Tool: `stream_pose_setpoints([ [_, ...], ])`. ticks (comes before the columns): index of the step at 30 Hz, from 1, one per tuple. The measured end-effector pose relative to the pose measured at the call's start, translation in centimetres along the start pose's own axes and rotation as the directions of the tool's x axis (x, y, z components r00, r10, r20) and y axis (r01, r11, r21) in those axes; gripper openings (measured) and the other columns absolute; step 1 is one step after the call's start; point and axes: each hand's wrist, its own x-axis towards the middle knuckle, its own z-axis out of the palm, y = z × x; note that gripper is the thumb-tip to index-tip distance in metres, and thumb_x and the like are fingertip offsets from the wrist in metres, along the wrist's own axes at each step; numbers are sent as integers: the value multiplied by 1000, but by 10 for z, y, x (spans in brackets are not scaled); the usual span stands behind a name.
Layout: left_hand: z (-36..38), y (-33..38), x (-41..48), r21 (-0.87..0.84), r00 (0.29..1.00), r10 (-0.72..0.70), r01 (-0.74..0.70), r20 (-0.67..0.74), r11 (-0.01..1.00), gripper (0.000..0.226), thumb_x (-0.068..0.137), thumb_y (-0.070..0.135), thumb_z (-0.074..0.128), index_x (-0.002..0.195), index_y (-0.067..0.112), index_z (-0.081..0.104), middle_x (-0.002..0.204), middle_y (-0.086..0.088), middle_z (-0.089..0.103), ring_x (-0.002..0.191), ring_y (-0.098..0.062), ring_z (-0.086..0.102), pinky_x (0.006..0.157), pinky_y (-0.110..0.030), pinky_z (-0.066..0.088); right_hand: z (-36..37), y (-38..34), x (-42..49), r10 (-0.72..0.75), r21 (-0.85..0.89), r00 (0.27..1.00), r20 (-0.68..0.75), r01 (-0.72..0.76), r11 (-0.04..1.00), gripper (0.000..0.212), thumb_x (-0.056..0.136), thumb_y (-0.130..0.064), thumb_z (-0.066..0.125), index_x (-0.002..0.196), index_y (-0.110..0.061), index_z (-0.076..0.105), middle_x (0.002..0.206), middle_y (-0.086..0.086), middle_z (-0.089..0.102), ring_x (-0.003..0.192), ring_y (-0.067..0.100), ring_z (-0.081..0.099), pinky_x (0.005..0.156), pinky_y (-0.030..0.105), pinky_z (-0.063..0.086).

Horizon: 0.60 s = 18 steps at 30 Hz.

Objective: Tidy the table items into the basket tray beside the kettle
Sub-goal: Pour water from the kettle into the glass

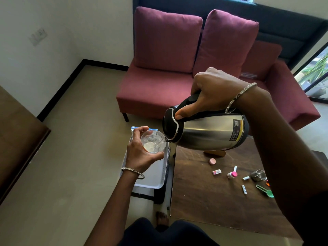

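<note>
we see the right hand point(213, 89) clamped round the black handle of the steel electric kettle point(204, 134), thumb on the lid, spout tipped down toward the left hand point(140, 155). the left hand wraps the clear drinking glass point(153, 142) just under the spout, above the white plastic basket tray point(156, 176). we judge the kettle heavy and its smooth body maybe hot, so handle only. the glass looks fragile and slippery when wet, so grip round its wall. below the right forearm, on the dark wooden bench point(204, 201), lie the white bottle with pink cap point(232, 174), small steel cup point(258, 175) and green plastic spoon point(266, 191). these are probably light and rigid, so pinch each one. they are not yet in the tray.
</note>
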Motion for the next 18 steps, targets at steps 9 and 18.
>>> stream_pose_setpoints([
  [9, 0, -3, 2, 6, 1000, 4, -4, 3, 1000, 88, 48, 23, 93, 123, 22, 44, 114, 6, 60, 104, -10, 61, 88, -28, 56, -1, -5, 1, -2, -12, 1000, -2, 2, 1000, 67, 45, -89, 69, 52, -24, 54, 67, -4, 47, 74, 21, 54, 50, 28, 36],
  [18, 0, -5, 1, -23, 999, -14, 15, 36, 1000, 88, 48, 30, 87, 123, 20, 44, 118, 1, 61, 107, -11, 61, 87, -17, 51, 0, -9, 5, 2, -7, 1000, -3, -2, 1000, 67, 45, -87, 72, 50, -24, 49, 63, -5, 44, 64, 14, 49, 49, 26, 32],
])
